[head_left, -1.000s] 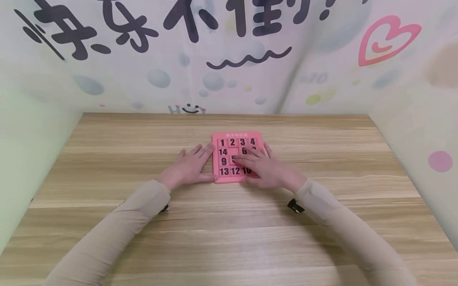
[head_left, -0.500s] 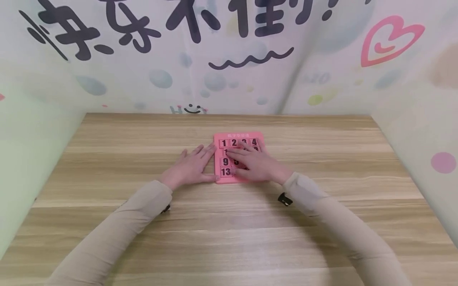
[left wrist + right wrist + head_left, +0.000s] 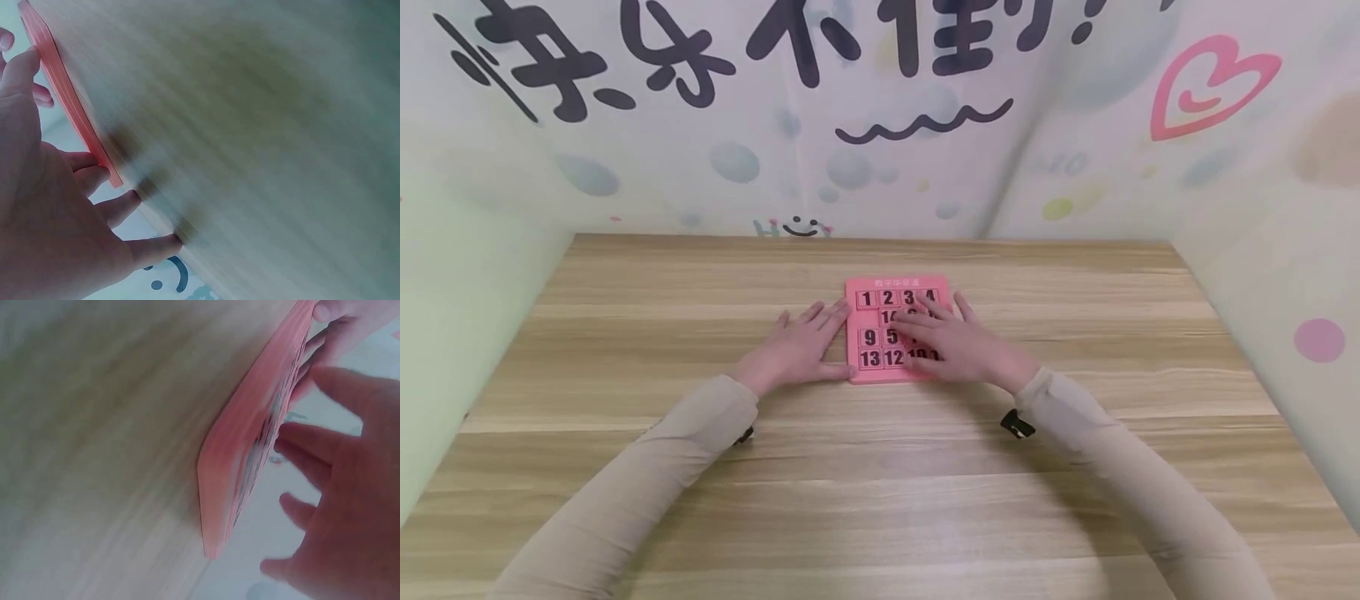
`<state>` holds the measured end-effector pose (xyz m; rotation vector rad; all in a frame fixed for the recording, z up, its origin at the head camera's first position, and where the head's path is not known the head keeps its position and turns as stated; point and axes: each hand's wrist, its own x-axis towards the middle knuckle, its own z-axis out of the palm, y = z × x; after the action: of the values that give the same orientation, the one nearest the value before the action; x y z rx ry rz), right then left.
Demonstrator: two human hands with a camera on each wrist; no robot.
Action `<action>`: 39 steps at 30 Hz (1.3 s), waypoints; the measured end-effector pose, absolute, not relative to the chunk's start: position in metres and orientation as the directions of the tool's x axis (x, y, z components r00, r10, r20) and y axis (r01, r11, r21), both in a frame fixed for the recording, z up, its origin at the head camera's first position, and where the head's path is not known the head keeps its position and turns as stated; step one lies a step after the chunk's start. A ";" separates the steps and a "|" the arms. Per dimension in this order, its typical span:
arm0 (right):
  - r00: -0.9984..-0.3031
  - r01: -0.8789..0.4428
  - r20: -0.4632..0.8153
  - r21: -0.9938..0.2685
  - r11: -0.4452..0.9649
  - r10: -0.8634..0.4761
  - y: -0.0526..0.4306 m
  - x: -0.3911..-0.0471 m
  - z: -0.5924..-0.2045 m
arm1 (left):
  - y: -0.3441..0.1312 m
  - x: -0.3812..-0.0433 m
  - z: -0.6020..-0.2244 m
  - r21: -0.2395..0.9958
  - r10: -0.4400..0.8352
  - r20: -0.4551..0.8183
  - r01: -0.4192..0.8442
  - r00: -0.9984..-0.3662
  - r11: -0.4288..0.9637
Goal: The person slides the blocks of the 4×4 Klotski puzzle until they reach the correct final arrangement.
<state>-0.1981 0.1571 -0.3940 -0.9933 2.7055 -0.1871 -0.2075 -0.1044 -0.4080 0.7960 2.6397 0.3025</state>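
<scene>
A pink sliding number puzzle [image 3: 880, 377] lies flat on the wooden table, its black numbers facing up. Along its left edge, my left hand [image 3: 792, 350] is spread, thumb at the lower corner and index finger near the upper part. The left wrist view shows other fingertips [image 3: 169, 242] down on the table beside the frame. My right hand [image 3: 966, 348] spreads over the right half and covers several tiles. Its fingertips are close over the second row, beside the 14 tile [image 3: 887, 317]. The vacant slot [image 3: 866, 318] is at that row's left end, under the 1 tile [image 3: 867, 298].
The wooden table [image 3: 880, 500] runs back to a white wall [image 3: 685, 183] with black writing and coloured dots. Side walls stand at left and right. A small black device [image 3: 1018, 423] sits under the right sleeve [image 3: 1075, 417].
The 14 tile has slid right, so the vacant slot is now at the row's left end. My right hand reached left across the tiles, then drew back right. The left hand stayed in place.
</scene>
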 end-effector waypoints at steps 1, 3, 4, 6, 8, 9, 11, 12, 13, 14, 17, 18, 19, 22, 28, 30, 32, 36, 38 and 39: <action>-0.718 -0.636 -0.188 -0.216 0.741 -0.670 0.156 -0.197 -0.395 | -0.105 -0.208 -0.408 0.302 0.567 -0.282 0.489 -0.774 0.818; -0.679 -0.669 -0.190 -0.238 0.705 -0.709 0.153 -0.195 -0.397 | -0.105 -0.208 -0.408 0.302 0.568 -0.280 0.490 -0.774 0.818; -0.661 -0.683 -0.192 -0.247 0.687 -0.726 0.151 -0.195 -0.397 | -0.105 -0.208 -0.408 0.300 0.568 -0.278 0.492 -0.775 0.817; -0.640 -0.698 -0.195 -0.257 0.669 -0.743 0.147 -0.194 -0.399 | -0.106 -0.208 -0.408 0.295 0.567 -0.281 0.492 -0.774 0.819; -0.643 -0.693 -0.206 -0.253 0.675 -0.737 0.143 -0.194 -0.399 | -0.106 -0.208 -0.408 0.292 0.568 -0.282 0.494 -0.773 0.819; -0.649 -0.691 -0.205 -0.244 0.681 -0.732 0.141 -0.195 -0.399 | -0.106 -0.208 -0.409 0.291 0.567 -0.284 0.494 -0.773 0.820; -0.669 -0.679 -0.205 -0.222 0.700 -0.714 0.139 -0.198 -0.399 | -0.105 -0.208 -0.409 0.289 0.563 -0.288 0.491 -0.774 0.822; -0.677 -0.675 -0.203 -0.210 0.707 -0.707 0.138 -0.200 -0.398 | -0.105 -0.208 -0.409 0.292 0.565 -0.283 0.492 -0.775 0.820; -0.685 -0.671 -0.201 -0.202 0.713 -0.701 0.137 -0.202 -0.398 | -0.106 -0.208 -0.409 0.293 0.566 -0.280 0.493 -0.775 0.819; -0.691 -0.669 -0.195 -0.192 0.718 -0.696 0.135 -0.204 -0.398 | -0.106 -0.208 -0.408 0.294 0.567 -0.278 0.493 -0.775 0.819; -0.710 -0.654 -0.188 -0.182 0.735 -0.678 0.133 -0.209 -0.397 | -0.106 -0.208 -0.408 0.292 0.567 -0.275 0.495 -0.776 0.818; -0.714 -0.650 -0.188 -0.180 0.739 -0.674 0.134 -0.210 -0.397 | -0.106 -0.208 -0.408 0.293 0.568 -0.276 0.495 -0.776 0.818; -0.719 -0.644 -0.189 -0.180 0.744 -0.668 0.135 -0.210 -0.397 | -0.106 -0.208 -0.408 0.293 0.566 -0.278 0.493 -0.776 0.819; -0.726 -0.643 -0.167 -0.181 0.744 -0.668 0.143 -0.207 -0.397 | -0.105 -0.208 -0.408 0.295 0.566 -0.282 0.491 -0.775 0.820; -0.714 -0.670 -0.098 -0.193 0.717 -0.693 0.156 -0.195 -0.395 | -0.105 -0.208 -0.406 0.299 0.565 -0.280 0.489 -0.776 0.819; -0.700 -0.681 -0.109 -0.194 0.706 -0.706 0.153 -0.194 -0.395 | -0.105 -0.208 -0.406 0.301 0.566 -0.279 0.489 -0.776 0.819; -0.681 -0.692 -0.132 -0.205 0.692 -0.720 0.149 -0.194 -0.396 | -0.105 -0.208 -0.406 0.300 0.565 -0.283 0.487 -0.775 0.820; -0.671 -0.686 -0.169 -0.227 0.691 -0.722 0.141 -0.196 -0.397 | -0.105 -0.207 -0.406 0.300 0.566 -0.289 0.488 -0.772 0.819; -0.702 -0.658 -0.162 -0.224 0.719 -0.694 0.140 -0.198 -0.399 | -0.105 -0.207 -0.406 0.301 0.568 -0.287 0.491 -0.771 0.818; -0.722 -0.643 -0.154 -0.212 0.736 -0.675 0.141 -0.199 -0.399 | -0.105 -0.207 -0.407 0.302 0.570 -0.285 0.492 -0.771 0.816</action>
<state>-0.1986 0.1406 -0.3993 -1.0461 2.7172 -0.2104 -0.2066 -0.1046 -0.4066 0.8006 2.6356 0.2968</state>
